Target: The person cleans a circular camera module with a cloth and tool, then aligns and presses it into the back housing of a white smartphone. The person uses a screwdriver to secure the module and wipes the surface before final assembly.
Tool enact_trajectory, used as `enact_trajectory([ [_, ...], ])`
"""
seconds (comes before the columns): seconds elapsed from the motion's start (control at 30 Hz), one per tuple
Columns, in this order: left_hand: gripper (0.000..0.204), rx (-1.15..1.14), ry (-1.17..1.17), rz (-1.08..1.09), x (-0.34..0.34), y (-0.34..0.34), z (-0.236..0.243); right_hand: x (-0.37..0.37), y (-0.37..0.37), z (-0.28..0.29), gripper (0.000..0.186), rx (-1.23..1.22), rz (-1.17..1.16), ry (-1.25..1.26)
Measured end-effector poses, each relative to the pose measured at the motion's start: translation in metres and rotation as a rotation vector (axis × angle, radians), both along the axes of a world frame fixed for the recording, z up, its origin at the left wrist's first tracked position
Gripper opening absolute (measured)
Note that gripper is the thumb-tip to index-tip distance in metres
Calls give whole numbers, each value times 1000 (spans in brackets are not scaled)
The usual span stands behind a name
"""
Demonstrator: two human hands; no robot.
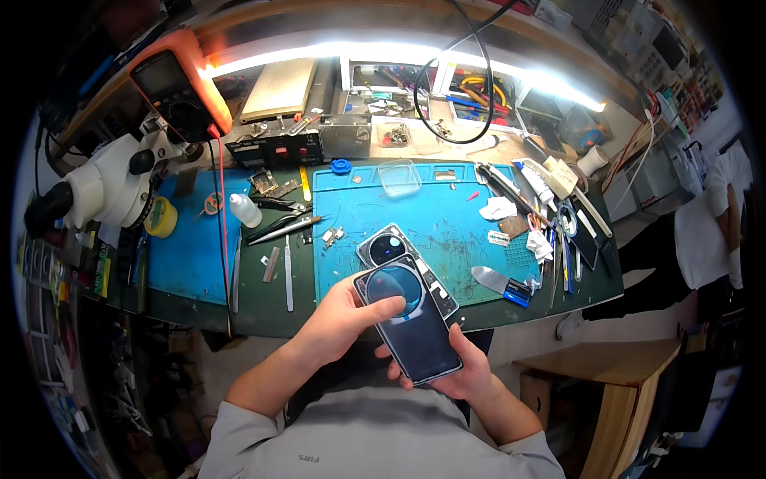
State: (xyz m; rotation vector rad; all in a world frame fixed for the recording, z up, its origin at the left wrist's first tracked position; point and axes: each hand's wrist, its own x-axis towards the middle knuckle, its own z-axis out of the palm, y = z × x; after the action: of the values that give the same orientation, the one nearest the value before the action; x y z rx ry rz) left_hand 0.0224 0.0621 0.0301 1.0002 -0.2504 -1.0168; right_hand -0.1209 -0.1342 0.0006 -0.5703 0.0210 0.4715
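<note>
A phone back cover (423, 345), dark with a large round camera window, lies tilted over an opened phone (436, 292). The phone's round camera module (387, 249) and inner parts show beyond the cover's top and right edges. My left hand (345, 313) grips the cover's upper left side, with its thumb across the round window. From below, my right hand (469, 366) wraps the lower end, thumb at the right edge and fingertips showing at the left edge. How its fingers divide between cover and phone is hidden.
Beyond my hands lies a blue work mat (343, 199). On the left are a microscope (100, 180), an orange multimeter (209, 88), a white bottle (245, 210) and tweezers (289, 279). A blade scraper (499, 283) and several tools sit at right; a black cable (416, 96) hangs above.
</note>
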Motion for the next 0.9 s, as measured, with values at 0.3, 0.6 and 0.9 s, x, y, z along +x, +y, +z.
enact_trajectory([
  [0.3,60,202,-1325,732,-12,-5,-5,0,-3,12,86,37,-62,67],
  [0.6,65,210,-1660,451,-14,-10,3,3,6,18,86,-29,-72,-13],
  [0.9,65,193,-1706,450,-12,-16,1,5,12,14,88,-172,-115,-61],
])
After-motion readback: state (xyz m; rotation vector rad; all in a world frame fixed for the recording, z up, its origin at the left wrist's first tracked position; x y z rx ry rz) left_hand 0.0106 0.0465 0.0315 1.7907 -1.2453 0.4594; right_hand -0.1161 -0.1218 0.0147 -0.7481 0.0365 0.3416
